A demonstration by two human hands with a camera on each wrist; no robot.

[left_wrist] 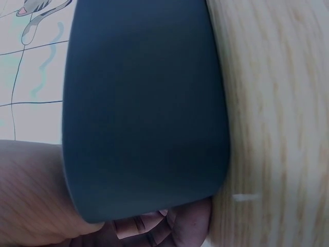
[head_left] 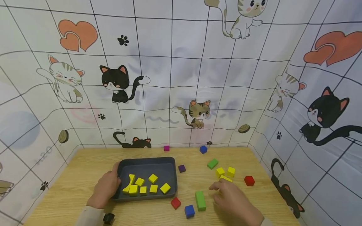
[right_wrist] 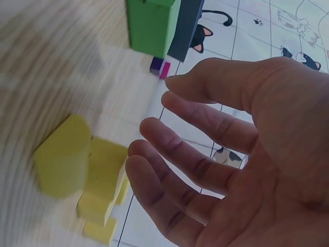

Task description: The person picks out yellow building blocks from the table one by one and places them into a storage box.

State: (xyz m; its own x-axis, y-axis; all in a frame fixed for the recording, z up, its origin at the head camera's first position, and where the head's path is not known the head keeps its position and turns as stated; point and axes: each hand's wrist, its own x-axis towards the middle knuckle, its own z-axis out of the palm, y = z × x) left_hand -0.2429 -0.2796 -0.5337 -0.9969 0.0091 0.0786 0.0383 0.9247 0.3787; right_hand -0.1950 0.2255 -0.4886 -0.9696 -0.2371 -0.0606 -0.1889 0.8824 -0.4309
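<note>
Overhead, the head view shows the left hand gripping the left rim of a grey tray that sits left of centre on the table, with yellow blocks inside. The right hand, fingers loosely spread and holding nothing, reaches toward a yellow block near the right edge; a long green block lies just beside it, with red and blue cubes by the front edge.

Only the left wrist view shows fingers curled under the tray's dark outer wall.

Blurred, the right wrist view shows the right hand's parted fingers near yellow blocks, the green block beyond.
</note>
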